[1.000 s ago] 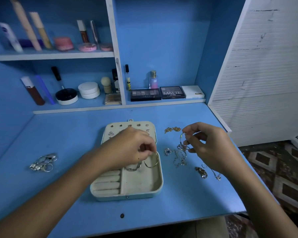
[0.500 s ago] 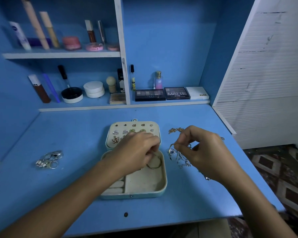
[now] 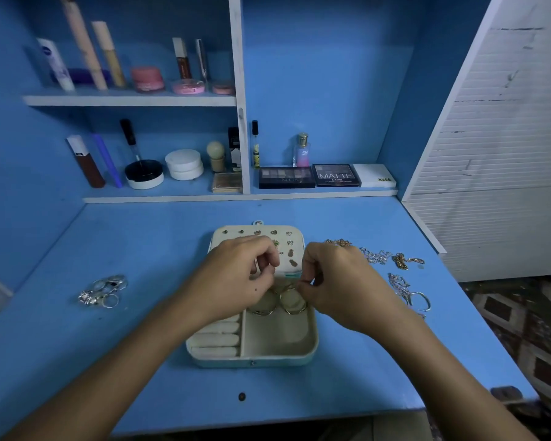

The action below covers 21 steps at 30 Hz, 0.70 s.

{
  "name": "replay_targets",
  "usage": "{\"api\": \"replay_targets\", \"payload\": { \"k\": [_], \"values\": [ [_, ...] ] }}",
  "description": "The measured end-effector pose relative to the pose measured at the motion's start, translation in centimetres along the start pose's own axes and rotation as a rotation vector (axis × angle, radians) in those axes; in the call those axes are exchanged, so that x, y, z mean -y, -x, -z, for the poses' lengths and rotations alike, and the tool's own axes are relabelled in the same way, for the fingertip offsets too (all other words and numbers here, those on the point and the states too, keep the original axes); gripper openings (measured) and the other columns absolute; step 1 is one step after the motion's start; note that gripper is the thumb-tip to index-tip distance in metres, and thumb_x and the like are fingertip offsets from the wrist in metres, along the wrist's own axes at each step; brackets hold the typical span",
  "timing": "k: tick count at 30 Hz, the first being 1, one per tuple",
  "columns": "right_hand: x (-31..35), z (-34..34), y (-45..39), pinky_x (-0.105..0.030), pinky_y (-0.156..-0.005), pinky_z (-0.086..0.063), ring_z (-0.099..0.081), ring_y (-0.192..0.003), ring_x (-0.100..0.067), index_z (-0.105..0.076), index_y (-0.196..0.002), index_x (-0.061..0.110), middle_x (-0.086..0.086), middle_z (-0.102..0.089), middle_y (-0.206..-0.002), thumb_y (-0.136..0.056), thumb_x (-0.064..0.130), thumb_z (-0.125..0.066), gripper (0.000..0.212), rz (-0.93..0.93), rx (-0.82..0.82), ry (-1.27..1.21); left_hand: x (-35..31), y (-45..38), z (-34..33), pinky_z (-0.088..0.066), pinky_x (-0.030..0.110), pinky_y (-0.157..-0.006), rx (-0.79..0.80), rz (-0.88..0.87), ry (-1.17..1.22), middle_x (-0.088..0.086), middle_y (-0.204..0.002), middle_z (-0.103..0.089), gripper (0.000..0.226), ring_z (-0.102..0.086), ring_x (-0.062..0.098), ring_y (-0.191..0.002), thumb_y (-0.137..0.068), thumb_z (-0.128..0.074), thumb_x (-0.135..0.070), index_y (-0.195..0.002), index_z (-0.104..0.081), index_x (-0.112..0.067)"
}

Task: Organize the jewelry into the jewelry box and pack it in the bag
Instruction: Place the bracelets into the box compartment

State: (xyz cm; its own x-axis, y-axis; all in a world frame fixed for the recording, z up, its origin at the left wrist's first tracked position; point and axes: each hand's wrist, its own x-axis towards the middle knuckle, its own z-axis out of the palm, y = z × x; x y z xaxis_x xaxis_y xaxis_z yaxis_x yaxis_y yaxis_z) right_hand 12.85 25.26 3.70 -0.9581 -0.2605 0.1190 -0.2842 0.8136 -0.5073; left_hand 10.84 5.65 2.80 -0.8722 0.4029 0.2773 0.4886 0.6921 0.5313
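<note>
Both my hands, left [image 3: 236, 275] and right [image 3: 334, 281], pinch a thin bangle [image 3: 288, 286] over the open jewelry box [image 3: 268, 354] on the worktop [image 3: 140, 361]; a slip could snag it on the two bangles [image 3: 277, 305] already inside.

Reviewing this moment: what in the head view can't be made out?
- What the right hand pinches: hidden by its own fingers.
- Far end of the jewelry box base: covered by both hands; left hand.
- Earring studs in the lid: too small.
- The bag: out of view.
</note>
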Motion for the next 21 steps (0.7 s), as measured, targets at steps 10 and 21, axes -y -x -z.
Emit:
{"api": "replay_targets", "payload": {
  "k": [10,21],
  "values": [
    [-0.2,-1.8,-1.0,-0.035,-0.053,-0.041,-0.051,-0.063,-0.028,-0.044,-0.071,0.021,0.002,-0.049,-0.06,-0.079,0.002,-0.06,0.026,0.096,-0.013,0.09,-0.6,0.5,-1.0,-0.036,0.029,-0.08,0.163,-0.02,-0.254,-0.018,-0.09,-0.039,0.044,-0.034,0.008,-0.093,-0.067,-0.079,-0.054,-0.084,-0.043,-0.035],
    [-1.1,-2.1,-1.2,-0.029,-0.056,-0.036,-0.045,-0.064,-0.017,-0.038,-0.065,0.026,0.006,-0.047,-0.068,-0.077,0.008,-0.067,0.036,-0.029,-0.02,0.005,-0.8,0.3,-1.6,-0.026,0.028,-0.072,0.141,0.032,-0.242,-0.017,-0.088,-0.04,0.04,-0.03,0.005,-0.088,-0.069,-0.08,-0.049,-0.081,-0.045,-0.033]
  ]
}}
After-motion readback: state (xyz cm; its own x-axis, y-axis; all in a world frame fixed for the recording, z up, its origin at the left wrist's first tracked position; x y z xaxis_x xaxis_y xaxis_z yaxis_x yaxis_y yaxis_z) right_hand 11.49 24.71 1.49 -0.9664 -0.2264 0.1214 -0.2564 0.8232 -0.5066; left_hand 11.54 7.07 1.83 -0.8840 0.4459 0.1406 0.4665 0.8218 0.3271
